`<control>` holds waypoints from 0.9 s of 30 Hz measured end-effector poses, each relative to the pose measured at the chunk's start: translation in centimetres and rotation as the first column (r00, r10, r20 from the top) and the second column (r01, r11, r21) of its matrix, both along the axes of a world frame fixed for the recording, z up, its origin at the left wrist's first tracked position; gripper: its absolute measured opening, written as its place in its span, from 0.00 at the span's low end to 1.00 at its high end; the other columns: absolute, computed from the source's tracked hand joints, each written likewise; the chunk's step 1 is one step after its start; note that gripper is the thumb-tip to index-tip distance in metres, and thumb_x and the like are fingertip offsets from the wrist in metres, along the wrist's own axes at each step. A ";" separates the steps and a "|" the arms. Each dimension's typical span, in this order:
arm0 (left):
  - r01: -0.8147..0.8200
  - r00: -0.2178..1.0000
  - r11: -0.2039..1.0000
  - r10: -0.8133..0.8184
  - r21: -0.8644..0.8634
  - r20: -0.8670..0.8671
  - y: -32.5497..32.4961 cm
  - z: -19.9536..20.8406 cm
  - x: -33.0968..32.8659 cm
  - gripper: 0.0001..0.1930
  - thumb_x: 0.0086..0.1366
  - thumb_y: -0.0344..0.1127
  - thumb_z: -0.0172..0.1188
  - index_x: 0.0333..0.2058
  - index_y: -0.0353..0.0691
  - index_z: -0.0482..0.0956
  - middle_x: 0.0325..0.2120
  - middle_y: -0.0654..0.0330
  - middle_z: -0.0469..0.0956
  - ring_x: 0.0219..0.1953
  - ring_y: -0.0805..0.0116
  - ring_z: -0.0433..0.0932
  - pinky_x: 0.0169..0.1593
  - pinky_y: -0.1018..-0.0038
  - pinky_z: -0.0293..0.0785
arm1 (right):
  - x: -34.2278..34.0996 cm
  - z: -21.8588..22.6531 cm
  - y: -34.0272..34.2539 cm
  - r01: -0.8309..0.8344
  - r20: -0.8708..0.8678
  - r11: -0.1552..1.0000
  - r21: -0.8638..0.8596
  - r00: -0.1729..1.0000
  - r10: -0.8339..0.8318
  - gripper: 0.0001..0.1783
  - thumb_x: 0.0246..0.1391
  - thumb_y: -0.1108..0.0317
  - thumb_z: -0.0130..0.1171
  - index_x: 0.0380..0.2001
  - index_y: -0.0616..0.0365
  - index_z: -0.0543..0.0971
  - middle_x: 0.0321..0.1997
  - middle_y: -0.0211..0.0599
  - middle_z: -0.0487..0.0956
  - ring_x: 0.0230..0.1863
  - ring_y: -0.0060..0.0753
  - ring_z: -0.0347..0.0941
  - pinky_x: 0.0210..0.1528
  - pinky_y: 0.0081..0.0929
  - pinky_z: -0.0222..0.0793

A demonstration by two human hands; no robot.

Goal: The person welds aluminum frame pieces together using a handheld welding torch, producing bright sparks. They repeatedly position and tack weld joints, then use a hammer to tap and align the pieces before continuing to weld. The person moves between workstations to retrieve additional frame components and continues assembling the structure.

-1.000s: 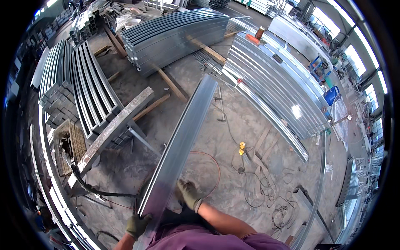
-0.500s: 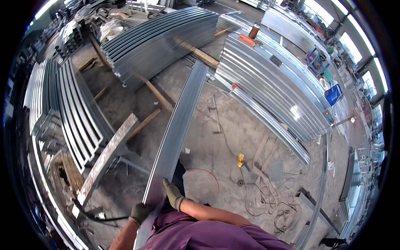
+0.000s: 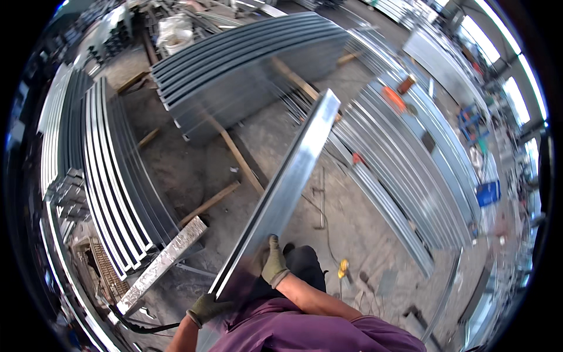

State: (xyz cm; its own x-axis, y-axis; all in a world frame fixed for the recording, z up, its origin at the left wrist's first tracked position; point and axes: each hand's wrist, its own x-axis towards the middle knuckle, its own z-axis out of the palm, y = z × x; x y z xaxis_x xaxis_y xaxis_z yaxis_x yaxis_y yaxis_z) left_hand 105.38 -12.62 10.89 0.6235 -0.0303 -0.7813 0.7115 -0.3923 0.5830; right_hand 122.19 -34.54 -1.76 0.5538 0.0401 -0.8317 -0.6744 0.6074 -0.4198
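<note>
Both gloved hands hold a long, shiny galvanized steel channel (image 3: 293, 170), which slants from near my body up toward the far right. My left hand (image 3: 206, 309), in a green glove, is closed on its left edge close to my waist. On the other side, a bit farther along, my right hand (image 3: 274, 267) grips the right edge with the thumb up; its fingers go out of sight behind the metal. A dark groove runs along the channel's left side. Its far end hangs over the floor, near the stack on the right.
A tall stack of steel channels (image 3: 252, 76) lies ahead on wooden battens (image 3: 234, 155). More channels (image 3: 111, 182) are stacked at left, beside a speckled beam (image 3: 161, 264). At right is another pile (image 3: 404, 170) with an orange tool (image 3: 393, 99) on top. A yellow tool (image 3: 343, 268) and cables lie on the floor.
The channel has turned about its length, now showing a brighter face and a dark groove. My view has shifted, and the far end and both hands appear farther right.
</note>
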 end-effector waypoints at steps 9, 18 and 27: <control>0.196 0.980 0.855 -0.188 0.480 -0.065 -3.9 0.8 19.7 0.34 0.59 0.71 0.70 0.37 0.40 0.85 0.35 0.42 0.88 0.42 0.36 0.88 0.48 0.49 0.83 | 20.9 -5.6 -1.8 -0.149 -0.133 0.989 -0.018 0.980 0.146 0.51 0.68 0.21 0.51 0.65 0.61 0.79 0.64 0.41 0.82 0.64 0.40 0.76 0.70 0.37 0.69; 0.141 0.988 0.932 -0.153 0.334 0.010 -7.0 2.6 39.7 0.35 0.58 0.70 0.70 0.40 0.38 0.84 0.36 0.38 0.87 0.44 0.37 0.88 0.49 0.50 0.81 | 41.8 -2.6 -5.9 0.007 -0.160 0.951 0.310 0.986 0.045 0.53 0.61 0.20 0.57 0.72 0.54 0.74 0.72 0.47 0.78 0.73 0.52 0.71 0.79 0.50 0.61; 0.363 0.921 0.829 -0.389 0.424 -0.028 -2.4 0.9 52.9 0.34 0.58 0.69 0.73 0.38 0.37 0.84 0.35 0.40 0.87 0.44 0.35 0.87 0.49 0.49 0.81 | 57.5 -6.2 -6.4 0.087 -0.152 0.870 0.485 0.988 -0.014 0.46 0.65 0.25 0.60 0.71 0.48 0.74 0.72 0.39 0.78 0.68 0.47 0.75 0.74 0.50 0.69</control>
